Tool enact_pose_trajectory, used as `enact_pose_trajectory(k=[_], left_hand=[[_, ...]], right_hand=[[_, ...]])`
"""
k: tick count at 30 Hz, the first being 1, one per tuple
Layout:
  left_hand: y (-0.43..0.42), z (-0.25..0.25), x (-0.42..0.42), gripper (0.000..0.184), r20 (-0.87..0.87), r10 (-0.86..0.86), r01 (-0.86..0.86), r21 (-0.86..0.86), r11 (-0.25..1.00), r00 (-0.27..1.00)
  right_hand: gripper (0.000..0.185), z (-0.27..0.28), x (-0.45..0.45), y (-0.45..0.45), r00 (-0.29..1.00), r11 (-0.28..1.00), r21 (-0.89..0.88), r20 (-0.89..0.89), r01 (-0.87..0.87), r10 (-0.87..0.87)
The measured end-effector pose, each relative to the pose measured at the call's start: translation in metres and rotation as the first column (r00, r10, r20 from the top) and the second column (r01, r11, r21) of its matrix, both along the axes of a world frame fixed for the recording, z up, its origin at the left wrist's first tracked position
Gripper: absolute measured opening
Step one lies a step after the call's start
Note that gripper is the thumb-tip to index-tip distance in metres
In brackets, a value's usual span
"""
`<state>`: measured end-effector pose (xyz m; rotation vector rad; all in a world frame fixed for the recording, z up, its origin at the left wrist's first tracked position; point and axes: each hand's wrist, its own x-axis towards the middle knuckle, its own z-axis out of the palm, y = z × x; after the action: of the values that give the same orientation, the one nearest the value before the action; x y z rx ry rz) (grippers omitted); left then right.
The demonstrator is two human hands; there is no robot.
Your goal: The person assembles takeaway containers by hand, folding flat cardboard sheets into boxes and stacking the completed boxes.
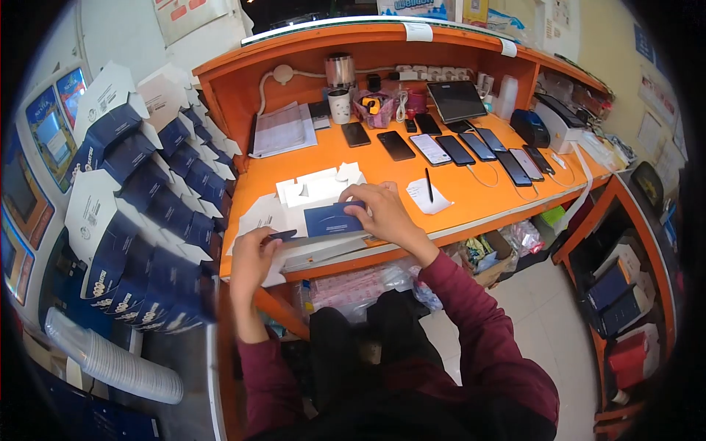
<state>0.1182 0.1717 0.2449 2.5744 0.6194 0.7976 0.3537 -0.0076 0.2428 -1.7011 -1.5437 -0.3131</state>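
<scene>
A partly folded cardboard box [329, 220], dark blue outside and white inside, lies at the front left of the orange desk. My right hand [386, 214] pinches the right end of its blue panel, thumb in front and fingers behind. At the left end, my left hand [254, 263] closes on a small dark blue flap [283, 235] of the same box. White flaps [323, 187] of the cardboard stand up behind the panel. Right of my right hand, a black pen [429, 185] lies on a white slip of paper [426, 197].
Stacks of folded blue boxes [173, 213] rise on the left, above a stack of clear plastic cups [110, 360]. Several phones [456, 150] lie on the desk [353, 167], some with cables. Papers [285, 131], a white cup [339, 106] and a tablet [457, 101] sit farther back.
</scene>
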Motion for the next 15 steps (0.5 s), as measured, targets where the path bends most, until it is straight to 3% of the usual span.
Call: enact_pose_trajectory(k=[1,4,7,10,13,14,15], left_hand=[[-0.003,0.005,-0.002,0.022,-0.107,0.114,-0.118,-0.037,0.992,0.988],[-0.018,0.006,0.011,0.015,0.105,0.177,-0.152,-0.212,0.965,0.979],[-0.04,0.005,0.026,0.013,0.117,0.186,-0.2,0.127,0.972,0.976],[-0.053,0.011,0.028,0.013,0.103,0.111,-0.136,0.273,0.952,0.988],[-0.039,0.021,0.027,0.012,0.149,-0.009,-0.01,0.122,0.992,0.989],[-0.034,0.023,0.025,0.012,0.183,-0.047,0.036,0.063,0.997,0.982],[-0.042,0.03,0.027,0.013,0.077,-0.002,-0.01,0.152,0.988,0.997]], right_hand=[[0.013,-0.005,-0.001,0.003,1.0,1.0,0.016,0.008,-0.01,0.01],[0.012,-0.011,-0.016,0.01,0.998,0.997,0.073,0.068,-0.024,0.019],[0.011,-0.012,-0.032,0.02,0.994,0.995,0.083,0.102,-0.053,0.044],[0.01,-0.006,-0.035,0.018,0.987,0.979,0.134,0.064,-0.155,0.148],[0.012,-0.005,-0.022,0.017,0.947,0.927,0.211,-0.011,-0.31,0.32],[0.012,-0.005,-0.024,0.016,0.957,0.934,0.213,0.007,-0.285,0.291],[0.013,-0.003,-0.026,0.015,0.965,0.941,0.219,0.028,-0.259,0.26]])
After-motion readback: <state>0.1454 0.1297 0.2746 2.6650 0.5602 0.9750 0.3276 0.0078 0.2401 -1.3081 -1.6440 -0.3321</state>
